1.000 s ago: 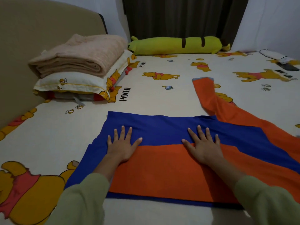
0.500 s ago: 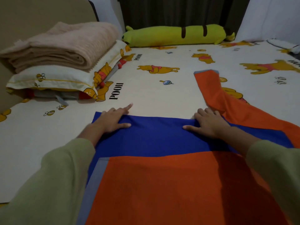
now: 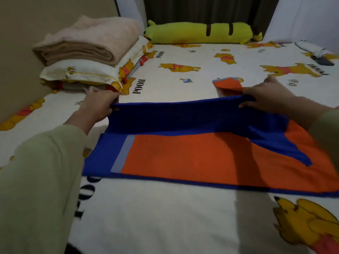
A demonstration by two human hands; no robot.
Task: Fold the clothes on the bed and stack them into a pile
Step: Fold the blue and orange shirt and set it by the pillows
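An orange and blue garment (image 3: pixel 192 156) lies spread across the bed (image 3: pixel 146 213) in front of me. Its far blue edge is lifted off the sheet. My left hand (image 3: pixel 100 105) pinches the left end of that edge. At the right end of the same edge my right hand (image 3: pixel 266 97) grips the cloth. An orange sleeve end (image 3: pixel 228 85) pokes out just behind the raised edge. Both my arms wear pale green sleeves.
A folded beige blanket (image 3: pixel 88 41) rests on a cartoon-print pillow (image 3: pixel 88 72) at the back left by the headboard. A long yellow-green plush bolster (image 3: pixel 200 33) lies along the far edge. A dark and white object (image 3: pixel 315 54) sits at the far right.
My hands went from lying flat on the garment to its far blue edge, gripped it, and have lifted it off the bed toward me.
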